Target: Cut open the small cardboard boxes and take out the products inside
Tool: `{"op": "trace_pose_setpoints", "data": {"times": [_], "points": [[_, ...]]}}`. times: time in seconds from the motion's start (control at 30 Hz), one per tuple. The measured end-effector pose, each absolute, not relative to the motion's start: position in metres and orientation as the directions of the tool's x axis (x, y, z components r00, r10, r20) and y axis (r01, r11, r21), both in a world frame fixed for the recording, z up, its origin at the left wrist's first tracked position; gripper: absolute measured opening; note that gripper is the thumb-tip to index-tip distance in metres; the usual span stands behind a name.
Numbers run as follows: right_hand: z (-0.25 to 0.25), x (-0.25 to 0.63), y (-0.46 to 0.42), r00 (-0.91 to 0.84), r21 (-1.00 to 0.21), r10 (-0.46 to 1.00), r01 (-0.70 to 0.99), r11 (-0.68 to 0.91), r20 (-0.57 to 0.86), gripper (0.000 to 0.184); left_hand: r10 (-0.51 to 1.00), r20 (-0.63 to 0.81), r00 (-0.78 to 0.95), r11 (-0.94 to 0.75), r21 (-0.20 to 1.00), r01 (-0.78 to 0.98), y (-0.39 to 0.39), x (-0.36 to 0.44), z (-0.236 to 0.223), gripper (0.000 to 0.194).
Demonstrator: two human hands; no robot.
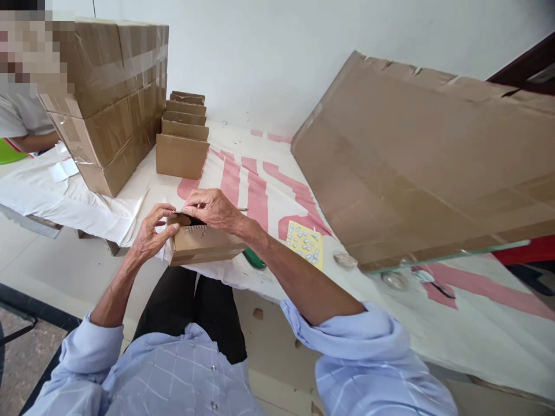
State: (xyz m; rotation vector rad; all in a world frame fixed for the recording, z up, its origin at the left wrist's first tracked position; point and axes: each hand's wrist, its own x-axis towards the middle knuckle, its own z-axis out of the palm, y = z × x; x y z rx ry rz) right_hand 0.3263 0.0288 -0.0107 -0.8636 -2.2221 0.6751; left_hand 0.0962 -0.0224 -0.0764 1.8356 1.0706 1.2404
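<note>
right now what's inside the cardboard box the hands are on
Just dark and brown patches show through the top of the cardboard box, between the left hand and right hand. Hands and walls cover the rest; its contents cannot be made out.

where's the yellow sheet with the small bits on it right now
In the head view, the yellow sheet lies on the patterned cloth right of centre, just beyond the right forearm and left of the large cardboard panel.

A brown box (208,249) is set lengthwise along the table (273,173) edge, its dark top opening partly exposed, small pale pieces (196,230) lined along the rim.
</note>
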Motion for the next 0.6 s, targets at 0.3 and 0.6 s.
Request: {"op": "trace_pose_setpoints", "data": {"times": [0.3,0.6], "points": [[0.014,0.329,0.045,-0.546,-0.826,0.826,0.396,0.401,0.139,0.032,0.847,0.496,0.191,-0.529,0.755,0.388,-0.022,0.112,-0.074,0.023],[0.029,0.327,0.055,-0.434,-0.874,0.9,0.45,0.183,-0.035,0.036,0.765,0.611,0.203,-0.629,0.645,0.434,-0.02,0.116,-0.076,0.016]]}}
